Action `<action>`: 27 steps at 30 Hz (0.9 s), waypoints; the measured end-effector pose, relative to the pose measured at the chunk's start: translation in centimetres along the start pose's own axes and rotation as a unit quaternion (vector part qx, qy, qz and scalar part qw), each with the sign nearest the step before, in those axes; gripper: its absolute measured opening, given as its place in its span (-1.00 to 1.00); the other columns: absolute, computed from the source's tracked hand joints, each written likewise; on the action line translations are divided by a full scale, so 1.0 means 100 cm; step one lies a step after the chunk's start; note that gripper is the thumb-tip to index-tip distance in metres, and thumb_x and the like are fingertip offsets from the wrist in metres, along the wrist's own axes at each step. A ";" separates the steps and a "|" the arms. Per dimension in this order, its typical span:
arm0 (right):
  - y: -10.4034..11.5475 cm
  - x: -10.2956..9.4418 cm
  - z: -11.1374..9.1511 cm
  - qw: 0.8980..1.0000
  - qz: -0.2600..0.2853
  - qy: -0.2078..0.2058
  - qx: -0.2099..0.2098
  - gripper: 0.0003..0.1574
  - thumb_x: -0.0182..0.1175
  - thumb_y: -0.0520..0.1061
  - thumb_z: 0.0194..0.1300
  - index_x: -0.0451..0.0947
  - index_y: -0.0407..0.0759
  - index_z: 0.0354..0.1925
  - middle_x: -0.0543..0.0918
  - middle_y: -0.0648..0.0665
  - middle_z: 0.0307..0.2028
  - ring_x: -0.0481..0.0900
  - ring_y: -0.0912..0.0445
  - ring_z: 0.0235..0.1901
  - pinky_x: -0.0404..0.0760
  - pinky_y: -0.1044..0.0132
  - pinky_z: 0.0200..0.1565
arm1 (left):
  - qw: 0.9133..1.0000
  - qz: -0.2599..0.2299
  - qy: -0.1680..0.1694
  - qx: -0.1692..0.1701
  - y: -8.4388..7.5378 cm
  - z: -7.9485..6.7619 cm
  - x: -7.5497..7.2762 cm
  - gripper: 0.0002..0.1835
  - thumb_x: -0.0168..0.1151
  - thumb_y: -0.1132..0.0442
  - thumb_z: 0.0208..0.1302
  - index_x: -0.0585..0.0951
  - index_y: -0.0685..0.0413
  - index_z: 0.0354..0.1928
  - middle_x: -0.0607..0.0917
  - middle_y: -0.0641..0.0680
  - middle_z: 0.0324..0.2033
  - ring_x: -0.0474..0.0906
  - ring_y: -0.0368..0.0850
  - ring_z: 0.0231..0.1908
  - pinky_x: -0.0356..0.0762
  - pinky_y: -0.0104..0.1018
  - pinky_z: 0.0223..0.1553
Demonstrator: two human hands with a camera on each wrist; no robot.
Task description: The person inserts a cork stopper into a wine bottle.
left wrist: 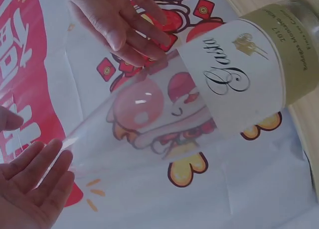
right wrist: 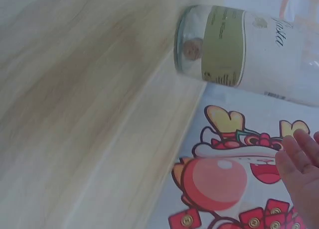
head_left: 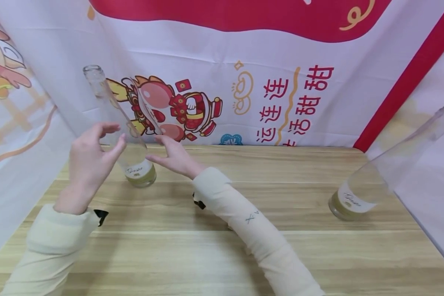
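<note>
A clear glass bottle [head_left: 140,174] with a white and olive-green label stands upright at the left of the wooden table. Its label [left wrist: 239,72] reads "Gasta" in script in the left wrist view. To the left of the bottle is my left hand [head_left: 90,160], raised beside its upper part, fingers loosely bent and thumb apart. My right hand [head_left: 175,156] reaches in from the other side, near the lower body, with fingers extended. Neither hand grips the bottle; whether a fingertip brushes the glass I cannot tell. In the right wrist view the bottle's base [right wrist: 192,45] shows.
A second, similar bottle [head_left: 349,201] stands at the right side of the wooden table [head_left: 207,255]. Behind the table hangs a white and red printed cloth [head_left: 200,49] with cartoon figures and characters. More printed cloth [head_left: 18,135] hangs at the left.
</note>
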State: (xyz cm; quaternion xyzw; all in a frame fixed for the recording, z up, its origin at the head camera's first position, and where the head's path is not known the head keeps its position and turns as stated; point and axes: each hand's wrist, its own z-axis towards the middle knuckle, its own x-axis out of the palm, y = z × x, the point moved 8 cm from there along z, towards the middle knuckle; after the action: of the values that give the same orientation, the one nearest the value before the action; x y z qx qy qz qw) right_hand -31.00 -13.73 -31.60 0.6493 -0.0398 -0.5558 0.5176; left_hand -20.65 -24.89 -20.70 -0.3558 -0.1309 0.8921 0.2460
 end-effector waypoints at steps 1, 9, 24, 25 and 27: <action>0.000 0.002 0.001 1.000 0.009 0.001 0.002 -0.09 0.14 0.24 0.17 0.09 -0.11 0.33 0.26 0.00 0.28 0.23 0.21 0.23 0.26 0.36 0.21 | 1.000 -0.005 -0.015 -0.007 0.003 -0.001 -0.003 -0.70 0.17 0.27 0.16 0.53 0.34 -0.12 0.64 0.26 -0.19 0.53 0.20 -0.18 0.47 -0.16 -0.07; -0.011 0.023 0.010 0.996 0.086 -0.003 0.034 0.01 0.21 0.26 0.10 0.00 0.00 0.37 0.19 0.08 0.31 0.17 0.23 0.26 0.25 0.27 0.23 | 0.989 -0.076 -0.049 -0.113 0.038 0.000 -0.002 -0.52 0.27 0.20 0.12 0.42 0.25 0.06 0.58 0.16 -0.04 0.49 0.00 -0.05 0.35 -0.55 0.02; -0.007 0.056 0.020 0.982 0.184 -0.012 0.041 0.06 0.34 0.09 0.03 -0.02 0.08 0.37 0.26 0.01 0.27 0.17 0.22 0.25 0.21 0.30 0.24 | 0.940 -0.249 0.072 -0.220 0.081 0.005 0.052 -0.31 0.23 0.13 0.18 0.15 0.13 0.27 0.36 0.16 0.17 0.30 -0.05 0.14 0.16 -0.24 0.26; -0.007 0.056 0.020 0.982 0.185 -0.013 0.042 0.05 0.34 0.08 0.04 -0.01 0.07 0.36 0.27 0.01 0.26 0.18 0.21 0.25 0.21 0.29 0.24 | 0.939 -0.252 0.078 -0.221 0.083 0.005 0.054 -0.31 0.23 0.13 0.17 0.15 0.12 0.27 0.36 0.16 0.18 0.30 -0.05 0.15 0.16 -0.23 0.27; -0.008 0.056 0.020 0.981 0.186 -0.015 0.045 0.03 0.33 0.07 0.04 0.00 0.07 0.36 0.29 0.00 0.25 0.20 0.20 0.24 0.22 0.28 0.24 | 0.937 -0.256 0.086 -0.222 0.085 0.005 0.059 -0.31 0.24 0.13 0.16 0.16 0.11 0.27 0.35 0.16 0.18 0.30 -0.04 0.16 0.14 -0.21 0.27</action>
State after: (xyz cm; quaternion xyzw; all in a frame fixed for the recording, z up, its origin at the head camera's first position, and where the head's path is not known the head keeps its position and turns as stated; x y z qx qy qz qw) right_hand -30.83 -18.19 -35.65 0.6445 -0.1925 -0.4575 0.5816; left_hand -27.65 -28.99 -27.22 -0.4309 -0.3905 0.7134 0.3911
